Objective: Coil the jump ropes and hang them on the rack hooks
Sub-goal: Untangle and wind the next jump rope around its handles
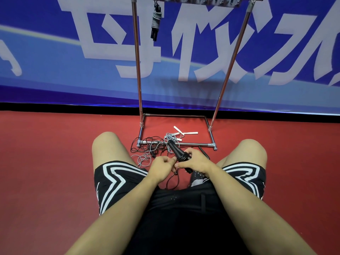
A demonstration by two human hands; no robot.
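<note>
My right hand (195, 161) grips the black handles of a jump rope (177, 151), which point up and away toward the rack. My left hand (161, 165) pinches that rope's thin black cord (173, 179) just beside the handles; the cord loops down between my knees. A tangle of black and grey ropes (150, 147) lies on the red floor across the rack's front bar. White handles (181, 132) lie inside the rack base. One coiled grey-and-black rope (156, 21) hangs from a hook at the left end of the rack's top bar (198, 0).
The chrome rack (137, 61) stands against a blue banner wall (73, 52), its rectangular base (195, 144) on the red floor (46, 153). A loose black handle (204, 152) lies by my right knee. My bare knees flank the rope pile.
</note>
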